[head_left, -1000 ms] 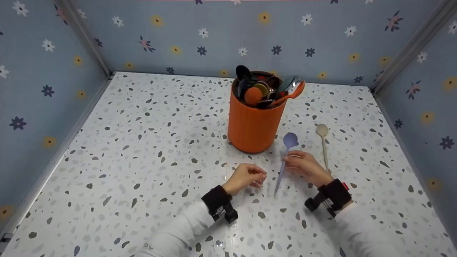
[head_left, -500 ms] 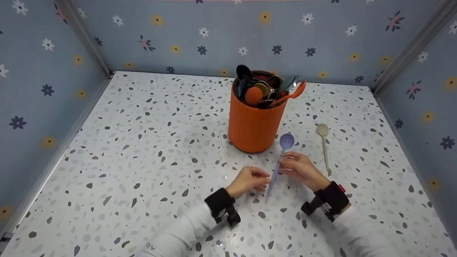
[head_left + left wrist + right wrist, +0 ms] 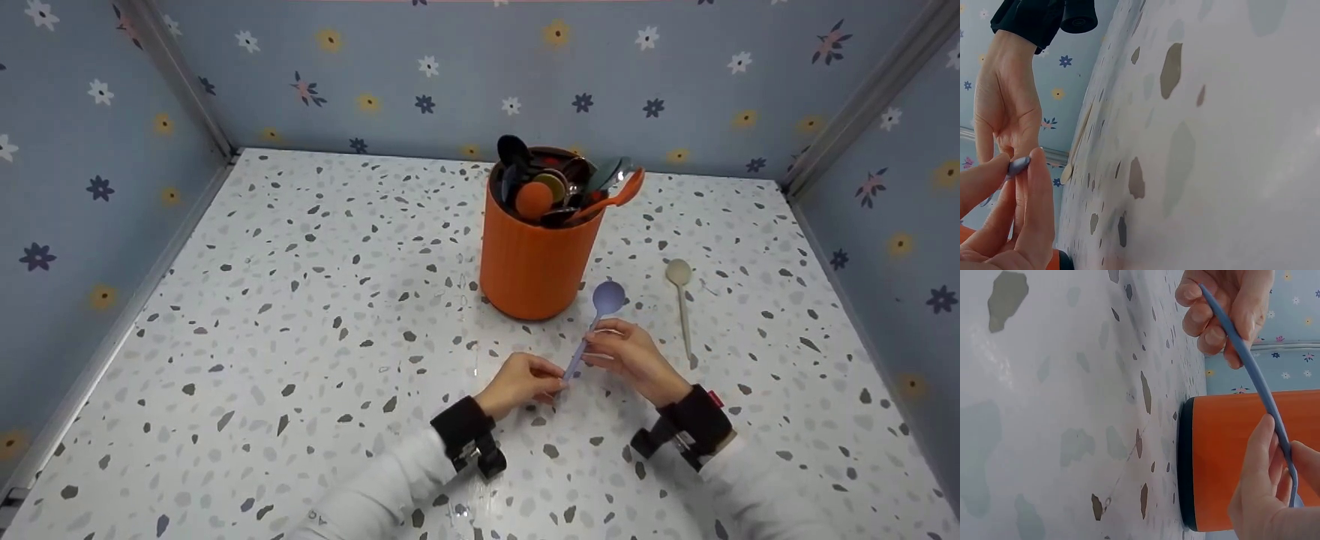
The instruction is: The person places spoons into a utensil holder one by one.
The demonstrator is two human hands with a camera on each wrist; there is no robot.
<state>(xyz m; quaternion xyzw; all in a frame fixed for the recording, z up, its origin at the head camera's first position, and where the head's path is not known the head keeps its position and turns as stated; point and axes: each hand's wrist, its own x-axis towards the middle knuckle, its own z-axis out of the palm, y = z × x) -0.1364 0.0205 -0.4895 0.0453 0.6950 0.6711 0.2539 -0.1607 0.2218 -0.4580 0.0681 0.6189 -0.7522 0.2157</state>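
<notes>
A purple spoon (image 3: 609,298) is held between both hands, tilted, its bowl up and to the right in the head view, in front of the orange container (image 3: 534,274). My right hand (image 3: 634,360) pinches its handle below the bowl. With thumb and fingers, my left hand (image 3: 517,386) pinches the lower end of the handle; the left wrist view shows the spoon's handle end (image 3: 1018,166) between those fingertips. In the right wrist view the long handle (image 3: 1252,374) runs from one hand to the other, and the bowl is mostly hidden behind the right hand.
Several spoons and ladles stand in the orange container, among them an orange spoon (image 3: 626,191) leaning out to the right. A beige spoon (image 3: 679,274) lies on the speckled table (image 3: 300,315) right of the right hand. Flower-patterned panels (image 3: 487,75) enclose the table.
The right hand has brought the purple spoon slightly left, tilting its handle toward the left hand. The left hand has moved slightly right and down and now pinches the handle end.
</notes>
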